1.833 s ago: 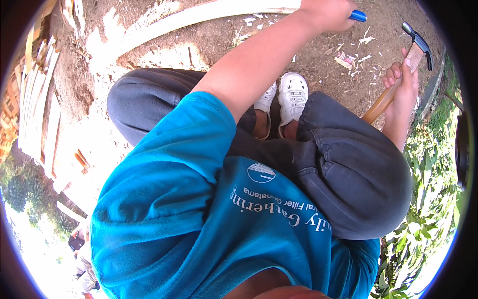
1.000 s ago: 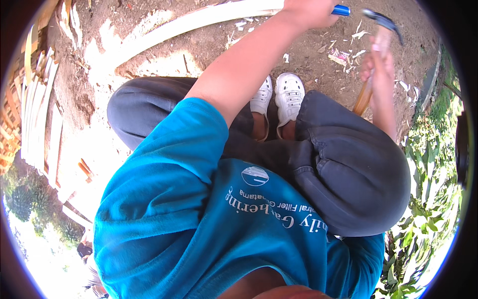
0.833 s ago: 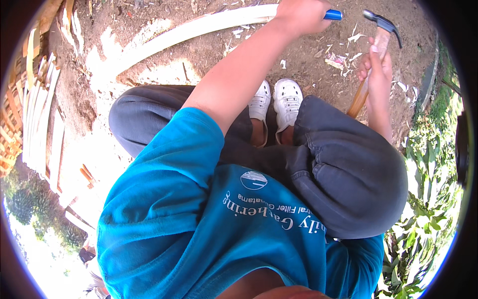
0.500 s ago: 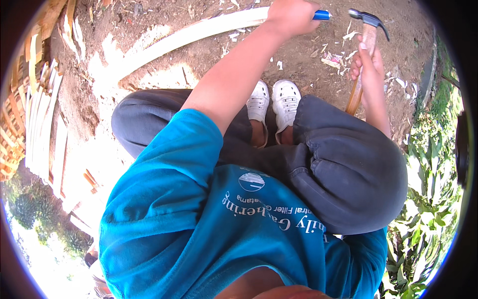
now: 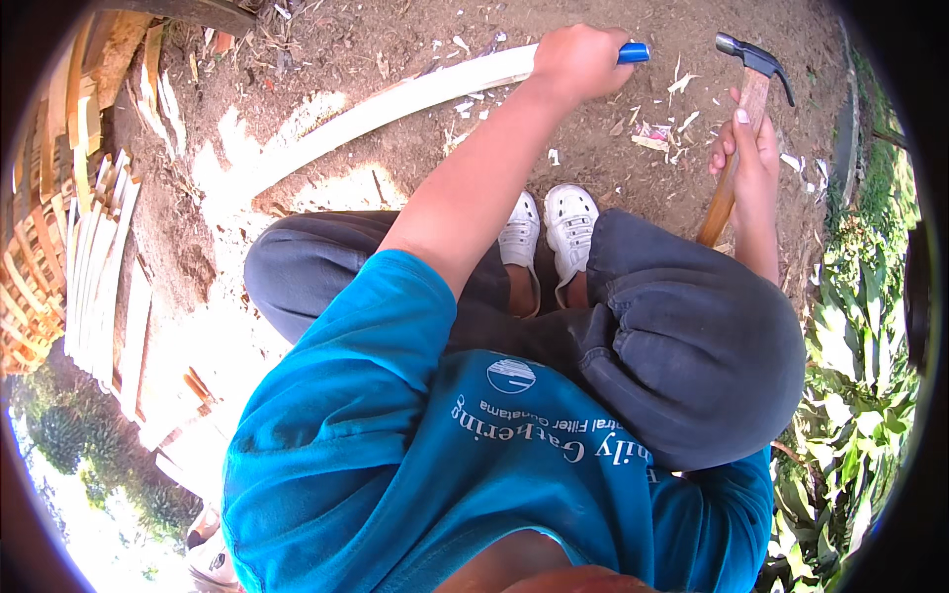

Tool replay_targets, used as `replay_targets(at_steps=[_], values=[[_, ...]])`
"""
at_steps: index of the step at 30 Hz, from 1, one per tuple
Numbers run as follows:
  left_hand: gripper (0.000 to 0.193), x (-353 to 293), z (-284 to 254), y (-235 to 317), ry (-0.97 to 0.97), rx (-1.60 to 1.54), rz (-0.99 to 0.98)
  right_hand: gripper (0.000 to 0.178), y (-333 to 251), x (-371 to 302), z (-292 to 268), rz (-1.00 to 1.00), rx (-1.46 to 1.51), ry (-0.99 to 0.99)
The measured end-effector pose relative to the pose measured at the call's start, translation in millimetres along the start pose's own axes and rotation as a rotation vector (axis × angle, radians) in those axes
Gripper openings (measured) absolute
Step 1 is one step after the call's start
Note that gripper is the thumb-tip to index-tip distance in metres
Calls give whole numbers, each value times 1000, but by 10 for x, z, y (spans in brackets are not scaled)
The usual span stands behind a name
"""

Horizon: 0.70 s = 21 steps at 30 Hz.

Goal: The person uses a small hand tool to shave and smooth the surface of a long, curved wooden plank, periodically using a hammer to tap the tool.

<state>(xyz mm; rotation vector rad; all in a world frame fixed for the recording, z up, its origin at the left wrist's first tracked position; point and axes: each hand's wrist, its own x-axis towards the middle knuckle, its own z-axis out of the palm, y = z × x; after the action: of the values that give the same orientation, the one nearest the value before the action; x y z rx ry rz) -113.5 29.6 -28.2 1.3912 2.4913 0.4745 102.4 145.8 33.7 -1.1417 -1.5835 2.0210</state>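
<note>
My left hand (image 5: pixel 581 61), at the top middle, is closed around the end of a long, curved, pale wooden strip (image 5: pixel 415 91). The strip bends down to the left across the ground. From the other side of this fist juts a short blue cylindrical piece (image 5: pixel 634 53); whether it joins the strip is hidden by my fingers. Farther right, my right hand (image 5: pixel 748 153) grips the wooden handle of a claw hammer (image 5: pixel 755 61) about midway. The hammer's dark metal head points up, its claw to the right, apart from the strip.
Bare soil with white shavings and a crumpled wrapper (image 5: pixel 652 135) lies around my white clogs (image 5: pixel 570 219). Bundled pale wooden strips (image 5: pixel 99 267) and a woven slatted piece (image 5: pixel 30 296) stand at the left. Green plants (image 5: pixel 855 366) line the right edge.
The view has shifted, so the scene sits lower and a little to the right. The hammer now lies slightly farther right of my left hand. Both grips are unchanged.
</note>
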Motion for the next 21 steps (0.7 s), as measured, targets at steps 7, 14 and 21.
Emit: replay_targets(at_steps=[7,14,21], values=[[27,-16,-77,-29,7,-90,-13,44,238,-62,159,145,-107,-142],[26,-57,-28,-51,-37,32,-18,42,280,-75,233,185,-99,-217],[25,-89,-5,-56,11,22,17,43,261,-35,210,88,31,-102]])
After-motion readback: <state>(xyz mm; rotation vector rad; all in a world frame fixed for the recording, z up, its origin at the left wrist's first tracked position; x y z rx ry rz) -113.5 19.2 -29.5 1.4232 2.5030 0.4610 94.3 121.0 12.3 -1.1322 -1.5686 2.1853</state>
